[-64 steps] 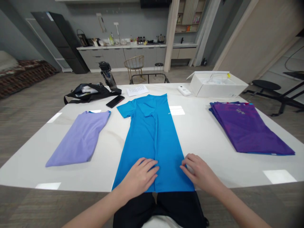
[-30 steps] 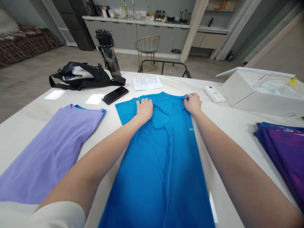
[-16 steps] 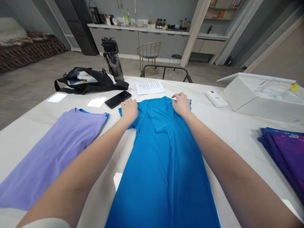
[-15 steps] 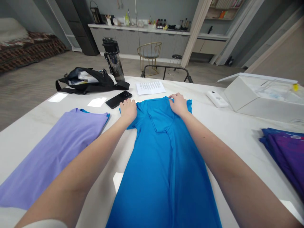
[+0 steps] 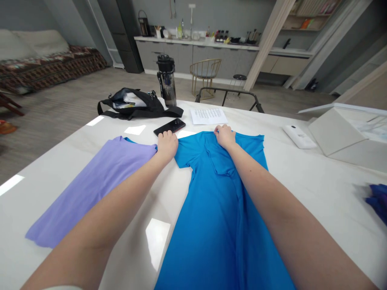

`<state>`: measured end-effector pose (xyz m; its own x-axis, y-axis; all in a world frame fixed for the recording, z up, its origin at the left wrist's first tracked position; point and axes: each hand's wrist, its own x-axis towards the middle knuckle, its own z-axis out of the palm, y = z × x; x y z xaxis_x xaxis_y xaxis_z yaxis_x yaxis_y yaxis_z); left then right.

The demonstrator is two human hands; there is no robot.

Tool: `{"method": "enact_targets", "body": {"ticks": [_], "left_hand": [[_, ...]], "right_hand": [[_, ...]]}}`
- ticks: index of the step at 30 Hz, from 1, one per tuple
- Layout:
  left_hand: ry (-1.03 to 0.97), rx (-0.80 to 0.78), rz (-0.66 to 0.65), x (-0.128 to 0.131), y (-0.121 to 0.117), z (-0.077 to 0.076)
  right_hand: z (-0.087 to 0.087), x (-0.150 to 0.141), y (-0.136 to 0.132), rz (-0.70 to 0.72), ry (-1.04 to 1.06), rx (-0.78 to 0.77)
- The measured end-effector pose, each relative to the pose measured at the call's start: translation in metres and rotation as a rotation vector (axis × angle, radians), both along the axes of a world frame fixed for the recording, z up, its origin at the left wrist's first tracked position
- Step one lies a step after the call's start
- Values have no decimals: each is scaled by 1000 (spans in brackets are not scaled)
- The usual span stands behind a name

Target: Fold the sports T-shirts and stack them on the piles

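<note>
The left hand sits palm down on the near shoulder of a bright blue short-sleeved shirt, its fingers curled at the cloth's edge, though from here I cannot tell whether it grips or only presses. The right hand is well apart from it, its fingertips gathering the fabric at the neckline in what looks like a pinch. The shirt lies lengthwise down the middle of a glossy white table, running from the hands back toward the person, with a folded-over flap of blue cloth just below the right hand. The work in hand looks like squaring the shirt's top edge, and the loose flap and shoulder seem to call for evening out while both hands hold the cloth. Just past the left hand lies a black smartphone, and a lavender shirt, folded into a long strip, lies close beside the blue one. Farther along are a black shoulder bag, a tall clear bottle with a black cap and a printed white sheet of paper. To the right are a small white plastic device and an open white cardboard box, and a sliver of dark blue cloth shows at the frame's edge.
</note>
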<state>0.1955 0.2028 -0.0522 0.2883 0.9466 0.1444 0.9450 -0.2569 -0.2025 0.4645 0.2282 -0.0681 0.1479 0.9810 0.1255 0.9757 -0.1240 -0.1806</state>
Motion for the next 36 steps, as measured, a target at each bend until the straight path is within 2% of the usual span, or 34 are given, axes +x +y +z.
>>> {"method": "enact_targets", "body": {"ticks": [2,4,6,8,10,12,14,15,17,19,21,22,24,26,29,33,36], "left_hand": [[-3,6,-22,-6,-2,3],[-32,26,-44,-11,-3,12],[-114,49,-72,-10,-4,33],[-279,17,-114,1,-5,63],[-541,-99,-172,26,-11,98],[-862,-247,-256,62,-22,128],[-1131,-436,-337,102,-37,145],[-1231,-572,-382,121,-44,148],[-1348,-846,-456,151,-55,141],[-1322,-983,-471,168,-58,121],[-1121,-881,-425,175,-51,93],[-960,-738,-389,176,-46,79],[-633,-443,-429,175,-34,53],[-387,-285,-426,176,-24,34],[-239,-250,-418,183,-13,20],[-207,-278,-428,196,2,16],[-142,-325,-383,200,16,11]], "right_hand": [[0,-1,1,21,-10,8],[2,-1,1,33,7,49],[7,1,-1,34,58,114],[16,8,-5,45,120,174],[27,21,-11,62,176,216],[37,41,-21,46,224,251],[45,68,-34,-11,260,262],[48,83,-43,-51,275,248],[50,115,-65,-136,297,176],[50,143,-91,-212,308,83],[47,159,-117,-239,311,14],[45,162,-130,-222,312,-8],[41,158,-151,-148,311,-45],[35,146,-168,-101,287,-78],[28,126,-183,-142,221,-118],[21,115,-191,-162,196,-126],[17,113,-193,-150,191,-110]]}}
